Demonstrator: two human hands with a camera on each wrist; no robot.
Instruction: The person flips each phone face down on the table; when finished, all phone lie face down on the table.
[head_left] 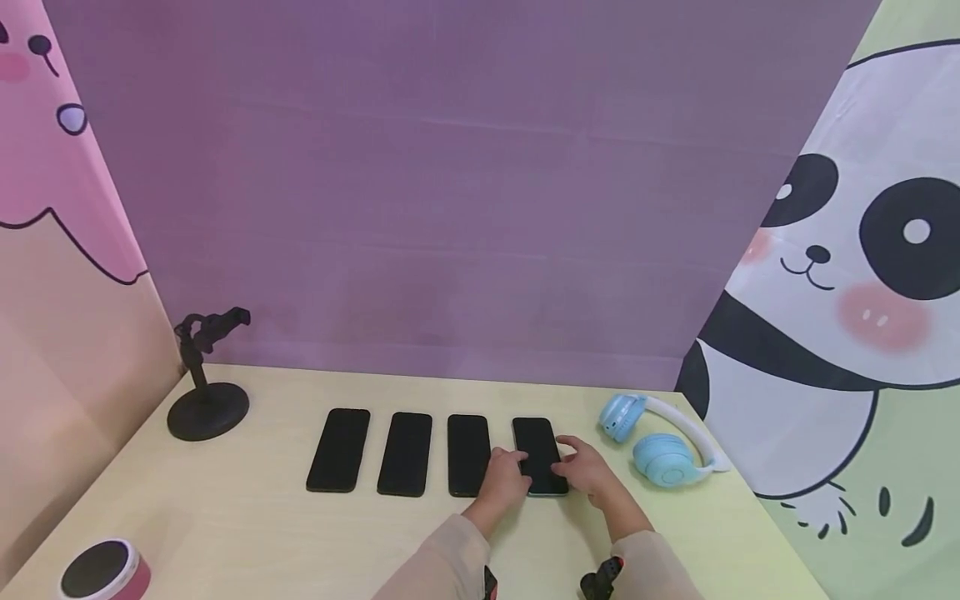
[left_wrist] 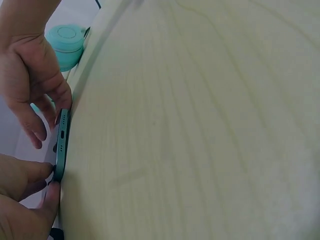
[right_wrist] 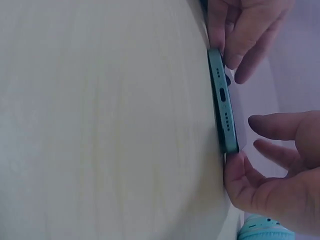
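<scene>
Four black-screened smartphones lie face up in a row in the head view. The rightmost phone [head_left: 538, 454] sits between both hands, its green bottom edge [left_wrist: 61, 145] and port facing the wrist cameras. At its left side is my left hand [head_left: 504, 479], thumb and fingertips touching the near-left edge. My right hand [head_left: 588, 473] is at the other side; its thumb touches the near-right corner and its other fingers are spread. Left of my left hand lies another phone [head_left: 468, 454]. Further left are the third phone [head_left: 405, 454] and the leftmost phone [head_left: 339, 450].
Light blue headphones [head_left: 667, 458] with a white band lie right of my right hand. A black stand [head_left: 207, 408] with a clamp rises at the back left. At the front left is a round pink-and-white container [head_left: 105, 571] with a dark top. A purple backdrop [head_left: 450, 208] borders the table.
</scene>
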